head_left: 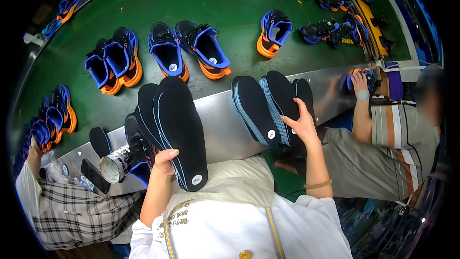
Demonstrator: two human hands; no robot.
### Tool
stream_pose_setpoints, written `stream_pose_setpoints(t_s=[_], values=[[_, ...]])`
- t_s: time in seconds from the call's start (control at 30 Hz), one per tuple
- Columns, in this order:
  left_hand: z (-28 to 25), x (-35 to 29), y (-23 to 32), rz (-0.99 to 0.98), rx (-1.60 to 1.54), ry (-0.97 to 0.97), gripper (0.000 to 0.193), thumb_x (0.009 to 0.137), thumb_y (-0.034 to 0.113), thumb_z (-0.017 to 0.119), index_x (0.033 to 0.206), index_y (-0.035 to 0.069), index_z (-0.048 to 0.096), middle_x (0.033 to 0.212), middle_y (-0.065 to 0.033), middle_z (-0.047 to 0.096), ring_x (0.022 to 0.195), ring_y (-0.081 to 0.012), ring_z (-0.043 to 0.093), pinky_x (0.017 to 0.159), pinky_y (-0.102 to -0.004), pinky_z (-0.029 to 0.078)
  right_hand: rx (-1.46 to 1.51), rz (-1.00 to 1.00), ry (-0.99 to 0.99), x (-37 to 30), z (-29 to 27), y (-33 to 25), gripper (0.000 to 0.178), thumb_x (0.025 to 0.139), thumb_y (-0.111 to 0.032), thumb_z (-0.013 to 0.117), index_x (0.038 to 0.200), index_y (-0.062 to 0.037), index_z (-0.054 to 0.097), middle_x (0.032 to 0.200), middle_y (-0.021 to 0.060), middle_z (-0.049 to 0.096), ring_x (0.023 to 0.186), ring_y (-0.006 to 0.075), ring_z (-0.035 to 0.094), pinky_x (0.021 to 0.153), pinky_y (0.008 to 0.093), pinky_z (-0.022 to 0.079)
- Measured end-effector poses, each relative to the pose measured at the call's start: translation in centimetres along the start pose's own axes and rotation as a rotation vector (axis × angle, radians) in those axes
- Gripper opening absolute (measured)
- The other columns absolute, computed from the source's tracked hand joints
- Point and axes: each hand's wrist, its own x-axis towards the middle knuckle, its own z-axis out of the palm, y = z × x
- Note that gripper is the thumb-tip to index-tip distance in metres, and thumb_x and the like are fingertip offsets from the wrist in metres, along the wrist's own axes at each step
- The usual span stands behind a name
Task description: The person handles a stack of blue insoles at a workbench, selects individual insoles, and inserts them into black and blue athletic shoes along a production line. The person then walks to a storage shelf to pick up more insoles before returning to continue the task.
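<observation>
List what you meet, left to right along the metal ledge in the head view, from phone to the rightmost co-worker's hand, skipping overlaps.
Black phone, insoles held in left hand, separate insole stack, right hand, co-worker's hand.

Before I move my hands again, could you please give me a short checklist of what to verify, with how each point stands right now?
1. Left hand has a grip on the black insoles: ok, the thumb lies against them.
2. Held insoles all match in size: cannot tell, they overlap.
3. Right hand is free of a closed grip: ok, thumb and fingers are spread at the insole stacks.
4. Those stacks lie on the metal ledge: ok.
5. Middle pair of shoes each shows a white round sticker inside: ok.
6. Lone shoe has its mate beside it: not ok, it stands alone.
</observation>
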Motion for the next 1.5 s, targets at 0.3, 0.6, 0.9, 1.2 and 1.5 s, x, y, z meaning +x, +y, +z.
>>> stream_pose_setpoints(t_s=[0.3,0.6,0.9,1.2,1.5], values=[[-0.3,0.3,0.8,0.009,-0.057,0.094,0.075,0.059,0.03,0.061,0.121,-0.008,0.04,0.111,-0.0226,0.053,0.097,-0.0339,0.057,0.085,-0.0405,0.047,-0.013,0.066,-0.046,-0.7,-0.6,-1.0,0.072,0.067,-0.025,0.074,0.125,-0.0023,0.038,0.123,0.0218,0.048,0.116,0.0336,0.045,0.096,0.0356,0.036],[0.6,1.1,1.5,0.029,-0.031,0.102,0.075,0.059,0.03,0.062,0.121,-0.007,0.041,0.11,-0.0223,0.053,0.097,-0.0333,0.056,0.086,-0.0403,0.047,-0.074,0.042,-0.006,-0.7,-0.5,-0.4,0.073,0.067,-0.025,0.075,0.125,-0.0005,0.039,0.123,0.0209,0.048,0.116,0.0292,0.045,0.096,0.0332,0.036],[0.6,1.1,1.1,-0.003,-0.051,0.105,0.073,0.059,0.03,0.062,0.12,-0.006,0.041,0.108,-0.0217,0.054,0.095,-0.0323,0.058,0.084,-0.0397,0.048,-0.07,0.03,0.071,-1.1,-0.2,2.1,0.072,0.067,-0.017,0.076,0.125,0.002,0.038,0.114,0.0193,0.054,0.101,0.0204,0.055,0.083,0.0275,0.045],[1.9,1.6,1.2,0.018,-0.178,0.048,0.059,0.066,0.017,0.06,0.118,-0.006,0.043,0.107,-0.0191,0.057,0.094,-0.0294,0.06,0.084,-0.0379,0.049,-0.118,0.122,0.028,-0.9,-0.8,0.6,0.07,0.067,-0.025,0.075,0.123,0.0016,0.042,0.117,0.022,0.051,0.109,0.0285,0.05,0.091,0.0334,0.04],[0.7,1.3,0.1,0.007,0.072,0.146,0.078,0.055,0.022,0.064,0.123,-0.008,0.039,0.115,-0.0223,0.051,0.104,-0.0331,0.054,0.09,-0.0402,0.045,0.179,0.151,0.201,-0.4,-2.5,2.8,0.052,0.081,-0.028,0.064,0.12,0.0015,0.046,0.115,0.0191,0.054,0.11,0.0242,0.051,0.092,0.0303,0.038]])
